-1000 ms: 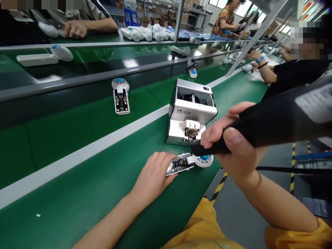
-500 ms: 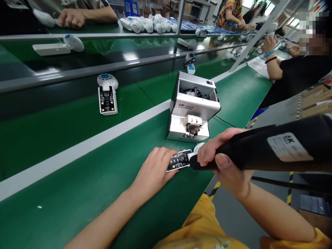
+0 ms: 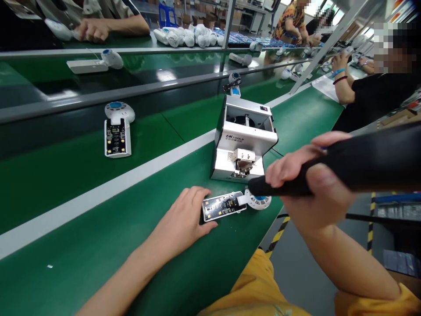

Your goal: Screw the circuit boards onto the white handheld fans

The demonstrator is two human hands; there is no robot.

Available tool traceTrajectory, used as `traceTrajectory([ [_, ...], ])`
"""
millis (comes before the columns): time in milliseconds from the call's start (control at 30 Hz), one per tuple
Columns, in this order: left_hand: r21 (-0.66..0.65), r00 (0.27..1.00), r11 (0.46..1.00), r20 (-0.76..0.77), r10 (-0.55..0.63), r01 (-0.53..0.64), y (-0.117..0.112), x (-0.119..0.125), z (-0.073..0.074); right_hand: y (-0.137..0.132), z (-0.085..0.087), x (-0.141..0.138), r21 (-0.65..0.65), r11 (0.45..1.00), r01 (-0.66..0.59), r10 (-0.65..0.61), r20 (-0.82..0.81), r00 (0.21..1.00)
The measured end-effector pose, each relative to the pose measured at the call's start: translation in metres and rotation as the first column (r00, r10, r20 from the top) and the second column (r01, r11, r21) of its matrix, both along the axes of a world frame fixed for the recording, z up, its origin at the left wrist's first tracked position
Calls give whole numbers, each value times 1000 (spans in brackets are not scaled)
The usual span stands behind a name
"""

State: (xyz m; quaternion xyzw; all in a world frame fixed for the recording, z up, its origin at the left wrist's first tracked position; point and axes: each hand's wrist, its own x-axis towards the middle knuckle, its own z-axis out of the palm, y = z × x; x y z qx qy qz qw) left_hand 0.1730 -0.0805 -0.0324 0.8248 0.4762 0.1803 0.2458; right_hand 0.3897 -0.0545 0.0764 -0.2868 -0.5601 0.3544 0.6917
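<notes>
The white part (image 3: 223, 206) lies on the green bench (image 3: 131, 219), in front of the silver box (image 3: 245, 140). Your left hand (image 3: 179, 219) makes a loose C around its square end; I can't tell if it really touches. Your right hand (image 3: 319, 206) is wrapped around the black tool (image 3: 368, 162), with the tip near the round end. It should help to pinch the part so it can't slide, and aim the tip slowly.

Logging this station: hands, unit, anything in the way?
Right hand gripping black tool, tip near round head of unit. Left hand open around unit's opposite end, contact unclear. Tool hides part of round head; silver box close behind.
</notes>
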Motion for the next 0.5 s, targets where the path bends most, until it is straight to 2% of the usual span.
traceTrajectory([
  [100,-52,1000,999,-16,5,-5,1,-5,-2,21,13,-9,93,987,132,-125,-80,989],
  [200,17,1000,1000,19,20,-20,0,0,-8,35,9,-14,111,979,171,-164,-76,984],
  [367,23,999,999,36,36,-37,-1,8,-13,28,5,-13,68,993,95,-96,21,995],
  [500,7,999,999,34,38,-38,-1,8,-10,11,-1,-19,-17,998,-62,63,72,995],
])
